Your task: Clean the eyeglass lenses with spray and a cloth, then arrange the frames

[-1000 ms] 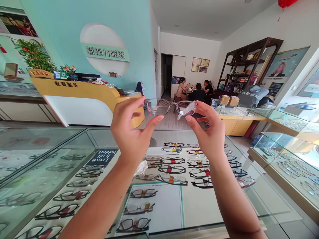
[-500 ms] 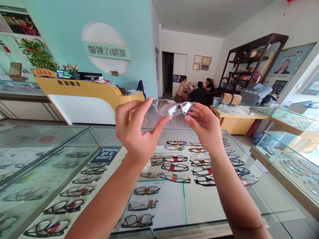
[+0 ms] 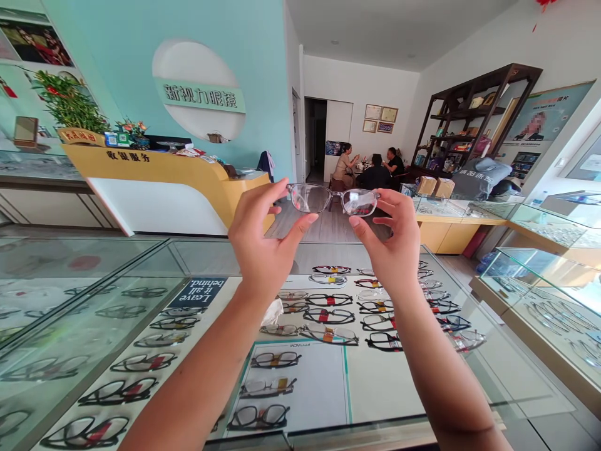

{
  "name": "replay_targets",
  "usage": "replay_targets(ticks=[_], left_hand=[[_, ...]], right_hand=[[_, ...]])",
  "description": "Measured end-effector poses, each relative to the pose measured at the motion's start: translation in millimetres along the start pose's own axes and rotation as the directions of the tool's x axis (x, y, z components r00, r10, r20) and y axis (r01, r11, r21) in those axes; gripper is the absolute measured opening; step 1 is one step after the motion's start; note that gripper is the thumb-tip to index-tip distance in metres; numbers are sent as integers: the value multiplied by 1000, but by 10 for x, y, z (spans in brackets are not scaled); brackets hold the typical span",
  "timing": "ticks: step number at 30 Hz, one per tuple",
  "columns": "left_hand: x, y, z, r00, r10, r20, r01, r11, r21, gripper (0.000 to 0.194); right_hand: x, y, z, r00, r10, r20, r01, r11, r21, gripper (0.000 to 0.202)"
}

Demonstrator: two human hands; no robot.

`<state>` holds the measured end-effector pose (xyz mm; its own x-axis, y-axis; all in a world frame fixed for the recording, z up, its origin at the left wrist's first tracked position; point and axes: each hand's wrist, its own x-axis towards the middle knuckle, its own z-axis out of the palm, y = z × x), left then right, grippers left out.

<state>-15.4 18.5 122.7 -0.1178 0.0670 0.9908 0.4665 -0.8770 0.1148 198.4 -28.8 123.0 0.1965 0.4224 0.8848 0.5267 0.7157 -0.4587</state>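
A pair of clear-framed eyeglasses [image 3: 311, 198] is held up level above the glass display case [image 3: 399, 401]. My left hand [image 3: 265, 241] pinches its left end between thumb and fingers. At the right end, the thumb and fingers of my right hand [image 3: 392, 241] grip the frame by the lens. Both lenses face me, joined by a thin bridge. Below my hands, rows of eyeglasses [image 3: 330, 315] with small coloured tags lie in the case. A crumpled white cloth or tissue [image 3: 272, 311] shows beside my left wrist.
A yellow and white counter [image 3: 159, 200] stands beyond the case on the left. More glass cases [image 3: 554, 282] are on the right. Several people [image 3: 375, 172] sit at a table far back, near a dark wooden shelf [image 3: 462, 119].
The eyeglasses have turned from an angled position to face me squarely. My left hand has shifted slightly right, and my right hand has moved a little outward.
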Motion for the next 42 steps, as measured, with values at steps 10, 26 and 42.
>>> replay_targets(ticks=[10,26,42], left_hand=[[-103,-127,87,994,-105,33,108,987,-119,62],[-111,-107,100,986,-160,39,162,984,-76,54],[-159,-2,93,988,144,-47,-132,971,201,68]], right_hand=[[-32,-55,7,992,-116,-50,111,989,-96,49],[-27,-123,-29,999,-42,-14,40,989,-140,48],[21,-30,-6,980,174,99,-170,984,-48,47]])
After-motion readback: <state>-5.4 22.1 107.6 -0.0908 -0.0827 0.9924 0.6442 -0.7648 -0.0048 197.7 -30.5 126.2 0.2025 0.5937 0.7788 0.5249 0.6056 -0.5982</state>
